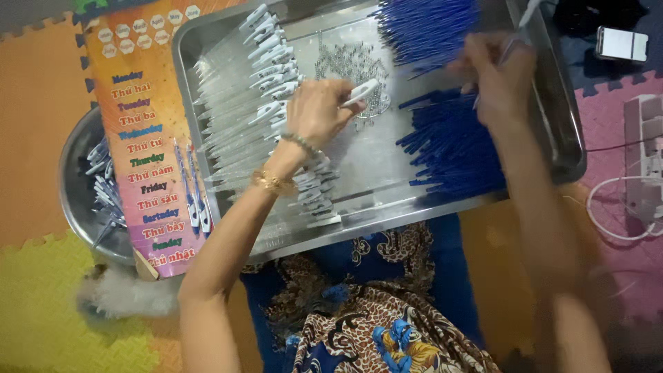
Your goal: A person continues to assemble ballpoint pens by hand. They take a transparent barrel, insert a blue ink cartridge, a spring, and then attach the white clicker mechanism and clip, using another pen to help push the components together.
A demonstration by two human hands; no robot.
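My left hand (319, 107) is over the middle of a large steel tray (552, 131) and grips a white clear pen barrel (362, 92). My right hand (498, 76), blurred, is raised over the tray's right half and pinches a thin pen part (528, 15). Rows of white pen barrels (255, 103) fill the tray's left side. A small heap of metal springs (351, 65) lies in the middle. Blue ink refills (452, 148) are piled at the right, with more blue refills (425, 24) at the top.
A round steel bowl (74, 179) with finished pens sits at the left, partly under a colourful printed board (148, 138). A phone (621, 43) and a white power strip (646, 155) with cable lie at the right on foam floor mats. My patterned lap is below the tray.
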